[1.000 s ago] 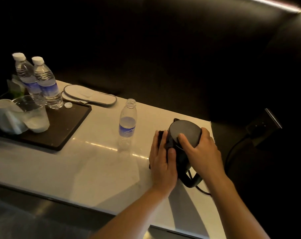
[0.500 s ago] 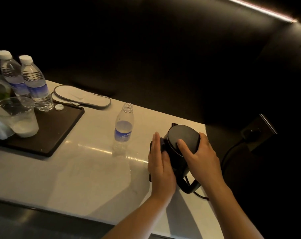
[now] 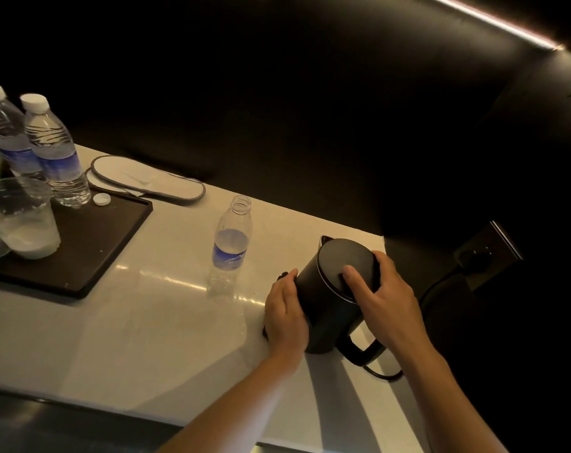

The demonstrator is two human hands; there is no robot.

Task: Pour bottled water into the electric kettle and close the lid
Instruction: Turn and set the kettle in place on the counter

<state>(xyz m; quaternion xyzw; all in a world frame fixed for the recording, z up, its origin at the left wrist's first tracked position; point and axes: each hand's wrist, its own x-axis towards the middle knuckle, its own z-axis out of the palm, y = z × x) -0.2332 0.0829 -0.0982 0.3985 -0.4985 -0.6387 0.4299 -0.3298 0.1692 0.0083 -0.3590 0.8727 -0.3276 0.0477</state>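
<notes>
With the uncapped bottle point(image 3: 229, 253) standing at 9 o'clock of the kettle point(image 3: 334, 299), the right hand point(image 3: 385, 297) presses spread fingers on the lid point(image 3: 346, 266), the left hand point(image 3: 285, 313) braces the body, so closing appears nearly complete.

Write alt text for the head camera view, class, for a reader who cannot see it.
Two bare hands hold a black electric kettle with its lid down on a white counter: the right hand presses the lid, the left hand steadies the side. An uncapped, part-full water bottle stands to the left; farther left, a dark tray holds two capped bottles.
</notes>
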